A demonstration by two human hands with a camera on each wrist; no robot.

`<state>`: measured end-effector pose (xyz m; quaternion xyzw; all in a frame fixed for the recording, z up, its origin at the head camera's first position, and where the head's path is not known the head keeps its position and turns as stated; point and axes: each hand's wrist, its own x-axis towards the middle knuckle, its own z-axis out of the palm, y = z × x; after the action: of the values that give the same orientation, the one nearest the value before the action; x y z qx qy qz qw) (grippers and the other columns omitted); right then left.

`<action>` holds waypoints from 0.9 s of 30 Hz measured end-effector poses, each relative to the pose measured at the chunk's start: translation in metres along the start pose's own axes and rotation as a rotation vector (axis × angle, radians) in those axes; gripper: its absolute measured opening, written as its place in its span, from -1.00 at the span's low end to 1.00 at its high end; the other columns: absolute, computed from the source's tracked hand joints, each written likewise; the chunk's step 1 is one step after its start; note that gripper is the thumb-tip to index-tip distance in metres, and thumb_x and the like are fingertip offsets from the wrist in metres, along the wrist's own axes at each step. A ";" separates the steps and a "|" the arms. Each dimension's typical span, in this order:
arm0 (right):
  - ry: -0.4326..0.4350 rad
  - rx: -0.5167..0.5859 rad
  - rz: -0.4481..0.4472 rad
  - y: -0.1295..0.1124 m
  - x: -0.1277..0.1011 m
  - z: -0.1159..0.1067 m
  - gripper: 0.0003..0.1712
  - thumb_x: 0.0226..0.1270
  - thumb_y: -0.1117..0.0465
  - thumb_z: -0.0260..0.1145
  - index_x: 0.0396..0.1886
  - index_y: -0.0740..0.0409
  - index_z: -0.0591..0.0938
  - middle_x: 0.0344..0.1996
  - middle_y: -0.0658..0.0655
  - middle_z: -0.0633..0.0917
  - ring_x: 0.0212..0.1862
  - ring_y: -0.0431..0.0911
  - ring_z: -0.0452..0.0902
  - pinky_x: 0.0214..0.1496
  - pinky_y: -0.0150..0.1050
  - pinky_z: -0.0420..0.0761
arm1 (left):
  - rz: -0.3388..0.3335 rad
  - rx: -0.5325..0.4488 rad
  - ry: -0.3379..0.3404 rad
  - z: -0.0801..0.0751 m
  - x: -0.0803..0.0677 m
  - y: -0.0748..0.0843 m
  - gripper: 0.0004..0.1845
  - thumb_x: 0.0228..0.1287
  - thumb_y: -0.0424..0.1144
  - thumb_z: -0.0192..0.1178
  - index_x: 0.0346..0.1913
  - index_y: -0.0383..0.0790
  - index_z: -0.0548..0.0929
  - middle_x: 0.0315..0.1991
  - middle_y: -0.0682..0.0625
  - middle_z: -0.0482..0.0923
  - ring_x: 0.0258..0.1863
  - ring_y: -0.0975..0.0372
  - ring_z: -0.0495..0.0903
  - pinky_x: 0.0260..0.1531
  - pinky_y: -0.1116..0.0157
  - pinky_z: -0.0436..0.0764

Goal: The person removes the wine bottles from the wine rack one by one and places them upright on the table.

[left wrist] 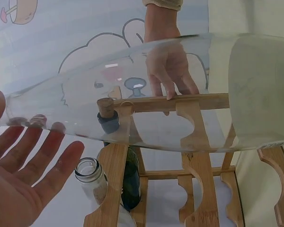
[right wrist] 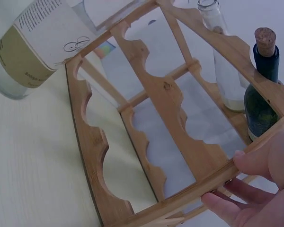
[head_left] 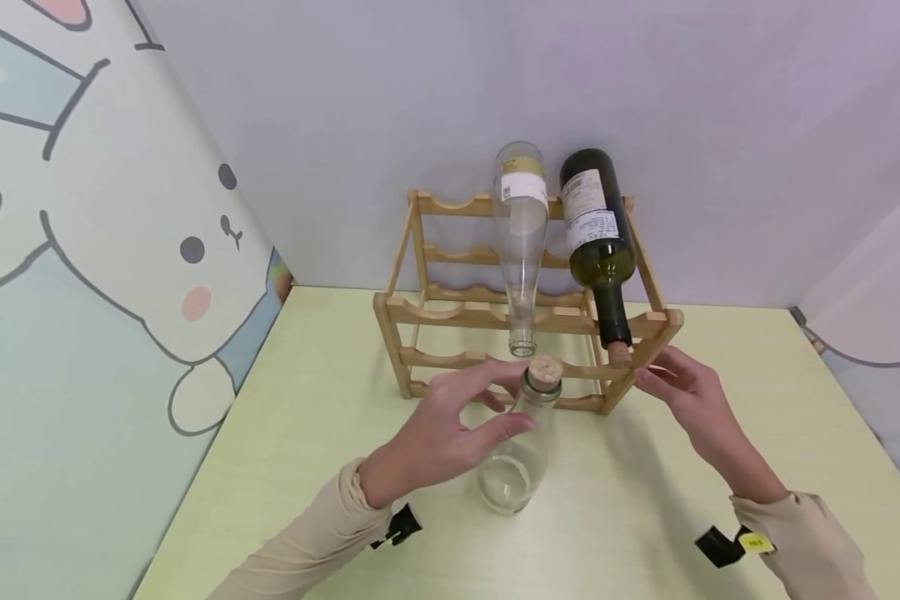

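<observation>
A clear glass bottle with a cork in its mouth stands on the table in front of a wooden wine rack. My left hand holds it loosely by the neck, thumb on the near side and fingers behind. Through the glass in the left wrist view, the fingertips of that hand show. My right hand grips the rack's right front side; in the right wrist view its thumb lies on one face of the rail and the fingers on the other.
On the rack's top tier lie an uncorked clear bottle and a dark green wine bottle with a cork, necks toward me. The lower tiers have scalloped rails. A pale wall rises behind the rack, and a cartoon-printed wall stands left.
</observation>
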<state>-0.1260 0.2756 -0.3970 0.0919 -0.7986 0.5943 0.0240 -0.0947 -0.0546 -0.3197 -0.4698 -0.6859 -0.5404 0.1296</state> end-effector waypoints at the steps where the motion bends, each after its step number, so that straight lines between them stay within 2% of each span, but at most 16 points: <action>1: 0.014 0.013 0.012 -0.001 -0.001 0.001 -0.53 0.36 0.33 0.21 0.24 0.29 0.43 -0.02 -0.11 0.56 -0.01 -0.36 0.52 -0.07 -0.48 0.58 | 0.000 -0.007 0.005 -0.001 -0.001 0.000 -0.59 0.23 -0.30 0.28 0.11 -0.37 0.51 -0.10 -0.10 0.63 -0.17 0.27 0.60 -0.27 0.39 0.66; 7: 0.084 0.135 0.035 -0.006 -0.007 0.003 -0.59 0.30 0.37 0.25 0.15 0.31 0.51 -0.06 -0.05 0.60 -0.05 -0.32 0.58 -0.11 -0.42 0.61 | 0.021 -0.056 0.042 -0.004 -0.001 -0.001 -0.53 0.00 -0.50 0.38 0.05 -0.40 0.54 -0.14 -0.14 0.62 -0.22 0.23 0.60 -0.32 0.35 0.68; 11: 0.093 0.206 0.023 -0.008 -0.010 0.002 -0.58 0.31 0.40 0.23 0.16 0.38 0.48 -0.05 0.01 0.60 -0.07 -0.26 0.60 -0.12 -0.33 0.63 | 0.032 -0.102 0.053 -0.005 0.000 -0.001 -0.56 -0.03 -0.56 0.37 -0.01 -0.41 0.56 -0.18 -0.15 0.60 -0.22 0.19 0.59 -0.35 0.34 0.69; 17: 0.125 0.168 0.019 -0.015 -0.015 0.004 -0.60 0.31 0.37 0.24 0.10 0.47 0.47 -0.10 0.06 0.63 -0.12 -0.23 0.63 -0.17 -0.30 0.66 | 0.036 -0.116 0.068 -0.009 -0.001 -0.002 -0.65 0.03 -0.58 0.31 -0.07 -0.38 0.57 -0.19 -0.16 0.60 -0.23 0.16 0.61 -0.34 0.30 0.69; 21: 0.138 0.153 0.009 -0.021 -0.022 0.004 -0.62 0.31 0.38 0.24 0.07 0.48 0.47 -0.12 0.09 0.63 -0.16 -0.20 0.65 -0.22 -0.29 0.68 | 0.014 -0.060 0.105 -0.013 -0.005 -0.005 -0.73 0.10 -0.54 0.28 -0.11 -0.34 0.60 -0.19 -0.14 0.63 -0.24 0.17 0.65 -0.34 0.30 0.69; 27: 0.092 0.196 -0.016 -0.033 -0.033 0.003 -0.74 0.32 0.43 0.21 -0.02 0.43 0.50 -0.22 0.12 0.66 -0.21 -0.09 0.66 -0.25 -0.25 0.68 | -0.079 0.033 0.208 -0.021 -0.010 -0.010 -0.75 0.12 -0.53 0.28 -0.12 -0.29 0.62 -0.23 -0.09 0.66 -0.22 0.16 0.65 -0.33 0.28 0.69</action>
<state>-0.0873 0.2676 -0.3713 0.0727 -0.7340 0.6729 0.0563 -0.1041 -0.0775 -0.3246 -0.3817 -0.6955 -0.5795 0.1863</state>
